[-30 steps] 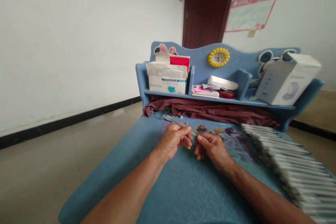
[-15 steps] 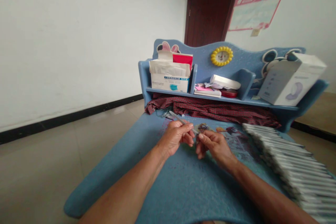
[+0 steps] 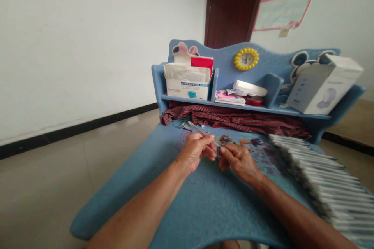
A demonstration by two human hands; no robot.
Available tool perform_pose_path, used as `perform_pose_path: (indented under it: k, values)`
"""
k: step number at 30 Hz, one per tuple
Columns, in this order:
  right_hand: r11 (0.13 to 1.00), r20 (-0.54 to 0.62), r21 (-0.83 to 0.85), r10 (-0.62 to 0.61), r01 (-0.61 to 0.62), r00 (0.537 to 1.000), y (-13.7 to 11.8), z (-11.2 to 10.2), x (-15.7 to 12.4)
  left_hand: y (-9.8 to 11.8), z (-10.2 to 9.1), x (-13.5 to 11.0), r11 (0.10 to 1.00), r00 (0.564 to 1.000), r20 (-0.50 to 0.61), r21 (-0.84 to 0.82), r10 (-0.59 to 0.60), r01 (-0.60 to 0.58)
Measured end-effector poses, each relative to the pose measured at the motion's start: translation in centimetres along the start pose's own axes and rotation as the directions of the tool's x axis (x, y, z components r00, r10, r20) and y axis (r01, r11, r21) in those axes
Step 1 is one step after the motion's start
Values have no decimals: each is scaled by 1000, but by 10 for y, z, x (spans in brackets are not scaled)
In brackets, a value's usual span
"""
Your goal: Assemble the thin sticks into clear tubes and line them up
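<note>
My left hand point(image 3: 195, 151) is closed around a thin silvery pen-like stick point(image 3: 196, 128) that slants up and to the left from its fingers. My right hand point(image 3: 238, 160) pinches the stick's lower end right beside the left thumb; what its fingertips grip is too small to make out. Both hands hover just above the blue desk top point(image 3: 201, 202), near its middle. A long row of similar grey sticks point(image 3: 318, 175) lies side by side along the desk's right side.
A red checked cloth point(image 3: 233, 118) lies bunched under the blue shelf point(image 3: 242, 109). On the shelf stand a white mask box point(image 3: 187, 87), booklets point(image 3: 229, 100), a red tin point(image 3: 253, 101) and a large white carton point(image 3: 321, 85). A yellow clock point(image 3: 246, 58) hangs above.
Both hands have kept their hold on the stick and barely shifted; the camera view has drifted slightly.
</note>
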State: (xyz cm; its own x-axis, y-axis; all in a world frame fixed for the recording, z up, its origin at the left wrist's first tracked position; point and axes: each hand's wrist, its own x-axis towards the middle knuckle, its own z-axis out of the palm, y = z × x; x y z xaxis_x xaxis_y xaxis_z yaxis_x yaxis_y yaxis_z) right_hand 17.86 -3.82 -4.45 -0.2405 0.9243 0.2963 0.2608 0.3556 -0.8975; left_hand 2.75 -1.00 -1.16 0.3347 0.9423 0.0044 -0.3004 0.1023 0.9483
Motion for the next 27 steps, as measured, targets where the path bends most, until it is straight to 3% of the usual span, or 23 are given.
perform_pose_path:
  k: [6, 9, 12, 16, 22, 25, 27]
  values:
    - [972, -38, -227, -76, 65, 996, -8, -1, -4, 1, -1, 0, 1000, 1000, -3, 11, -13, 13]
    - [999, 26, -23, 29, -28, 999, -12, 0, -4, 3, -6, 1, 1000, 997, 78, 17, -14, 13]
    - [951, 151, 253, 145, -180, 978, -14, 2, -4, 6, -10, 2, 1000, 986, 166, 30, -5, 0]
    - [923, 172, 325, 158, -207, 972, -15, 0, -4, 4, -10, 2, 1000, 985, 171, 29, -5, -1]
    - [994, 59, -107, 17, -11, 998, -14, -5, -4, 0, -2, 1, 998, 997, 60, -22, -51, 52]
    - [933, 36, -348, -86, 94, 996, -14, -5, -6, 0, 0, 0, 997, 996, 21, -4, -82, 82]
    - [815, 32, -549, -201, 185, 979, -11, -4, -7, 0, 1, 0, 996, 995, -21, 9, -94, 94]
